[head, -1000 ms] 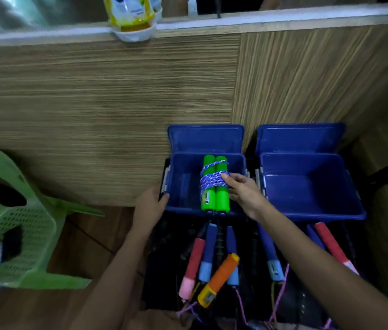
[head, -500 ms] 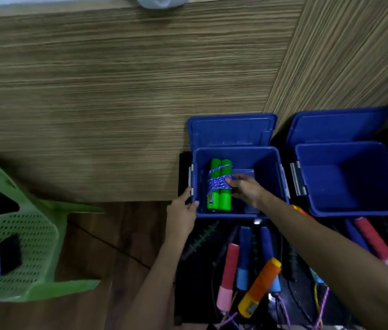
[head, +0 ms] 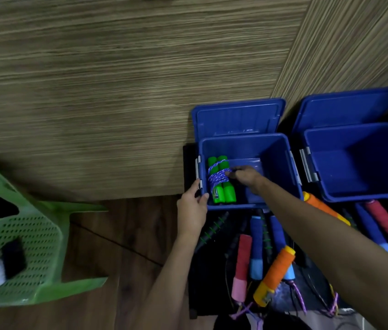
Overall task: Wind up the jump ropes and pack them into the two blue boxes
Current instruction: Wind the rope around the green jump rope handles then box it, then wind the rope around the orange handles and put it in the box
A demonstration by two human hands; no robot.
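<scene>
Two blue boxes stand open side by side, lids leaning back against the wooden wall. In the left blue box (head: 281, 163) lies a wound jump rope with green handles (head: 221, 179), bound with purple-white cord, against the left wall. My right hand (head: 245, 175) reaches into that box and its fingertips pinch the cord of the bundle. My left hand (head: 191, 206) grips the box's front left corner from outside. The right blue box (head: 359, 163) holds nothing visible.
In front of the boxes, several unwound ropes lie on a black surface: a pink handle (head: 241, 265), blue handles (head: 256, 246), an orange handle (head: 276, 275) and a red-and-blue pair (head: 383, 222). A green plastic chair (head: 21, 246) stands at the left on the wooden floor.
The green-handled bundle has gone from above the box rim down to its floor by the left wall, my right hand following. My left hand stays on the box corner. The view shifted left.
</scene>
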